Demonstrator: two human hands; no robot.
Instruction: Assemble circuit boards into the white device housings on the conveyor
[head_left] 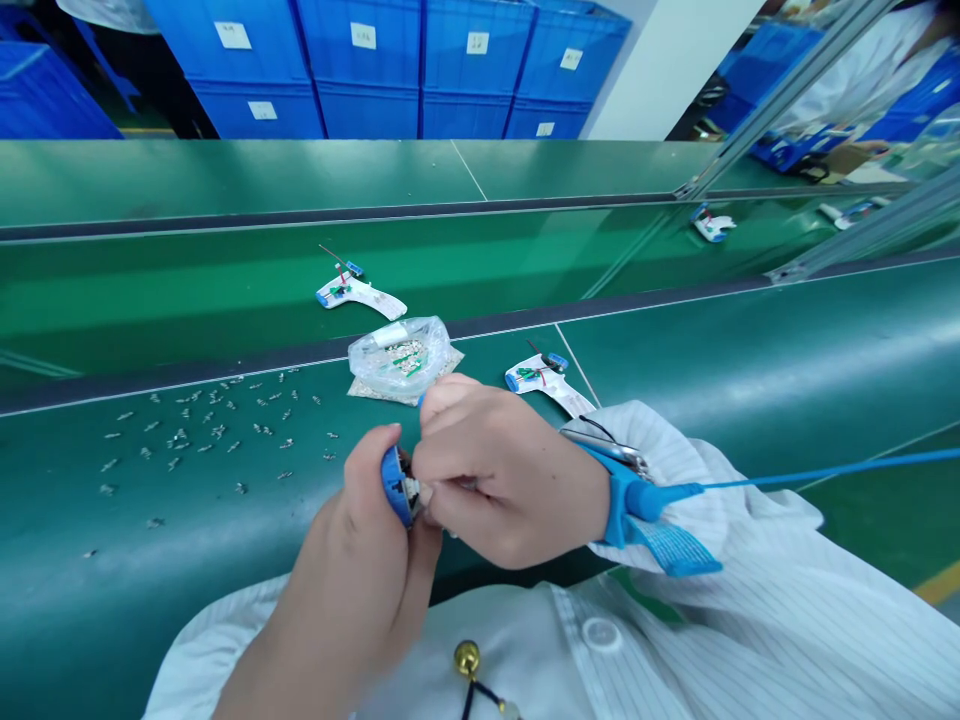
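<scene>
My left hand (367, 530) is closed around a blue-ended gun-shaped housing (394, 487), whose lower part is hidden by my fingers. Over its open side, my right hand (495, 470) is closed in a pinch, with the fingertips against a small white part (412, 488) at the blue end. Just beyond my hands lies a clear plastic bag (397, 355) of small pale parts. A white gun-shaped housing (551, 383) with a blue end and small green boards rests behind my right wrist. Many small metal pieces (217, 432) are scattered to the left.
Another gun-shaped housing (360, 295) lies on the green belt (487, 260) ahead, with one more (712, 225) farther right. A blue cord (825, 470) runs right from my wrist strap. Metal posts (787, 100) rise at right. Blue bins (360, 60) stand behind; a person is at upper right.
</scene>
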